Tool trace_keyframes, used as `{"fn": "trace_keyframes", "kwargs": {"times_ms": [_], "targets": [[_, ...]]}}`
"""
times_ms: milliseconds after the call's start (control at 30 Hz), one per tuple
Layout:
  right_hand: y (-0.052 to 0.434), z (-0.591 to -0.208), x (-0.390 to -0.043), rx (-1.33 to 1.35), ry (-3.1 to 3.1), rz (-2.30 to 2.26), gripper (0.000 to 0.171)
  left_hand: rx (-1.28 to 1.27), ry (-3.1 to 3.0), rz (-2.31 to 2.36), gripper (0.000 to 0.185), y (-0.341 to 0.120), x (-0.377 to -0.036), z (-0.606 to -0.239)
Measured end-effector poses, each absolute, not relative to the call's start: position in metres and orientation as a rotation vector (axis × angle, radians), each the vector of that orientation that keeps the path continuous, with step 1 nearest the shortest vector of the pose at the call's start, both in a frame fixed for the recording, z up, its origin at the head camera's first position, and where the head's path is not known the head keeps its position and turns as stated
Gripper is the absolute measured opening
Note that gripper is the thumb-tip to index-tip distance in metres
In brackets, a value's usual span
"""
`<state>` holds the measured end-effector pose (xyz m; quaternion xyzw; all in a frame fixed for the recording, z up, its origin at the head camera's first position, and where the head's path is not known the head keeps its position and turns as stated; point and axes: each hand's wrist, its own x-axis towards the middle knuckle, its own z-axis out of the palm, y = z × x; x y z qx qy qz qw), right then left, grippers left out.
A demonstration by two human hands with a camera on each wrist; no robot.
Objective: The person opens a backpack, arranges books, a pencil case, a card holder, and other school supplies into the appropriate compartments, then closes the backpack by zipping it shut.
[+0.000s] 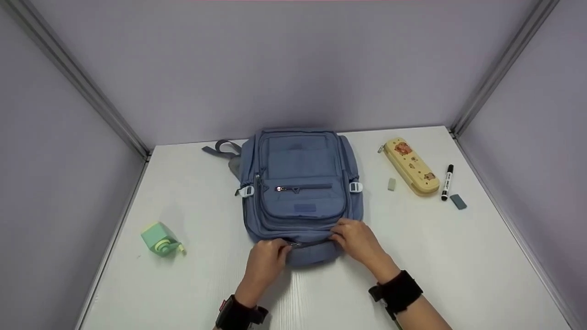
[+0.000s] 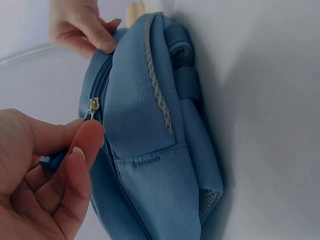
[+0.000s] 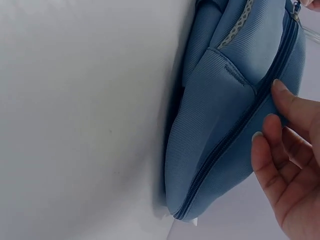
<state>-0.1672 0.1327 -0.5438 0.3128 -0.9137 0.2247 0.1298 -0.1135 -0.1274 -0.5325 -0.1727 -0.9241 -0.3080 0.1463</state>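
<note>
A blue backpack lies on the table, its front pocket facing up. At its near end, my left hand pinches the pull tab of a zipper. The metal zipper slider shows just beyond those fingertips in the left wrist view. My right hand grips the backpack's fabric farther right along the same zipper. Its thumb lies on the cloth beside the dark zipper teeth in the right wrist view. The teeth look joined along that stretch.
Left of the backpack stands a green pump bottle. To the right are a yellow pencil case, a small pale eraser, a black-and-white marker and a dark blue-grey block. Grey panels enclose the table's back and sides.
</note>
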Motion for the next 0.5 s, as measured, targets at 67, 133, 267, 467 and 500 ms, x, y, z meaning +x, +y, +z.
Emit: {"fn": "trace_keyframes", "kwargs": {"times_ms": [67,133,267,467,500], "targets": [[0.133,-0.543,-0.167,0.923,-2.649,0.649,0.006,-0.494,-2.662,-0.918,0.007,-0.132,-0.114,-0.531],[0.133,-0.542,-0.167,0.938,-2.641,0.640,0.006,-0.492,-2.667,-0.950,0.005,-0.137,-0.114,-0.528],[0.132,-0.538,-0.167,0.955,-2.632,0.629,0.005,-0.467,-2.686,-0.959,0.005,-0.145,-0.113,-0.526],[0.128,-0.533,-0.166,0.884,-2.691,0.518,0.011,-0.457,-2.746,-0.887,0.009,-0.142,-0.112,-0.529],[0.125,-0.533,-0.165,0.884,-2.690,0.497,0.014,-0.454,-2.764,-0.886,0.008,-0.140,-0.111,-0.529]]}}
